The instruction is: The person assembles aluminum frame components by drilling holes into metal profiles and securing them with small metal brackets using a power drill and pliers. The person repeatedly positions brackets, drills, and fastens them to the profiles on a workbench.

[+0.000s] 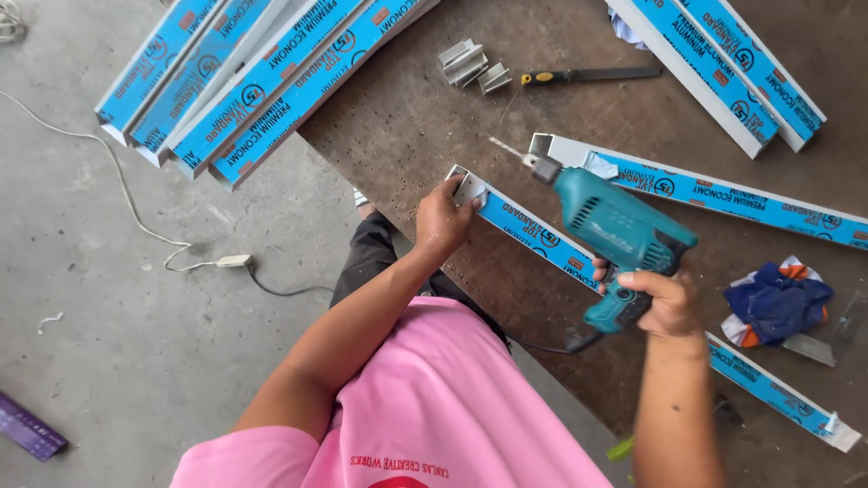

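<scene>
Left hand [443, 217] grips the end of a blue-filmed aluminium profile [533, 237] on the tabletop [407, 117]; right hand [665, 303] clasps a teal drill [619, 230].

A bundle of long aluminium profiles in blue printed film [244, 81] overhangs the far left corner of the dark brown table [407, 126]. Near it lie small bare metal brackets [470, 65] and a flat file with a yellow-and-black handle [588, 75]. A crumpled blue, orange and white rag [776, 303] sits on the right. A white cable [108, 172] trails across the grey concrete floor [136, 343].
</scene>
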